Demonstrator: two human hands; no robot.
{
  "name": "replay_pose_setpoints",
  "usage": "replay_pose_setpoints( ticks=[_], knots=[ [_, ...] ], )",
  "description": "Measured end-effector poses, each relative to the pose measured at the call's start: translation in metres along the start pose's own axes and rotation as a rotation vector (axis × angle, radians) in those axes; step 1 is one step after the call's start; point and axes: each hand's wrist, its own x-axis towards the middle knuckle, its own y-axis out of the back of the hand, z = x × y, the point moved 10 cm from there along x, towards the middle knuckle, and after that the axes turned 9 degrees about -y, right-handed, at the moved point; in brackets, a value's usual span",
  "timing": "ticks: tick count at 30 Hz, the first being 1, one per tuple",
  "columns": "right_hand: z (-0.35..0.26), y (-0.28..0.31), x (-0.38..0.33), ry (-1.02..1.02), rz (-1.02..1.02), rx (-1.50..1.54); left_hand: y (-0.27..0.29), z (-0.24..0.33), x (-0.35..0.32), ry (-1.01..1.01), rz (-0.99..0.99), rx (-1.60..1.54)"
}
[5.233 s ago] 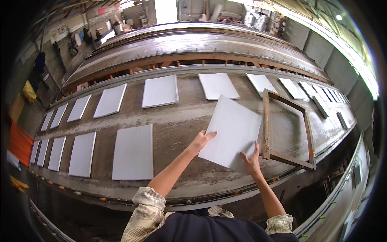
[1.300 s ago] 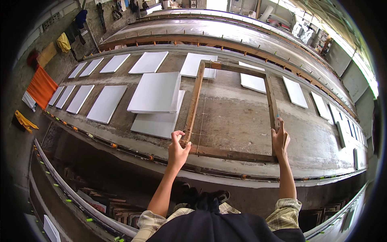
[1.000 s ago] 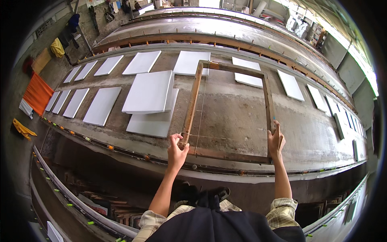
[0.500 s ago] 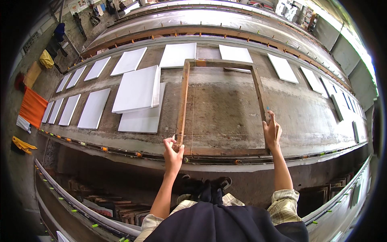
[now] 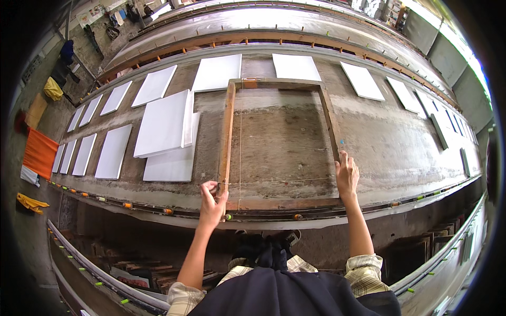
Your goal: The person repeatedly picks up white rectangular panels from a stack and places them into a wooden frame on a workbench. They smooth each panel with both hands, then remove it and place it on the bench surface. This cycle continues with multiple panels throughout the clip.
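One frame (image 5: 227, 138) points lengthwise across the table (image 5: 391, 158).

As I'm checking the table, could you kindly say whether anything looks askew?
Yes: left of the wooden frame, a white stack lies askew, partly covering a white panel, whereas most others lie separately in rows.

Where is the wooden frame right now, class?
In the head view, the wooden frame is near the centre, between the left hand and right hand, right of the piled white panels.
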Motion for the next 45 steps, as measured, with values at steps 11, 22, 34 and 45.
replay_pose_setpoints(
  ticks=[11,22,34,45],
  knots=[
    [-0.002,-0.002,0.0,-0.054,0.007,0.018,-0.023,-0.006,0.035,-0.012,-0.19,0.064],
    [-0.249,0.058,0.012,0.388,-0.273,0.516,0.114,-0.041,0.074,-0.066,0.213,-0.056],
    [-0.488,-0.162,-0.033,0.043,-0.978,1.115,0.281,-0.198,0.124,0.14,0.235,0.512],
    [-0.478,-0.074,-0.005,0.006,-0.795,1.363,0.262,-0.155,0.144,0.09,0.295,-0.711]
  ],
)
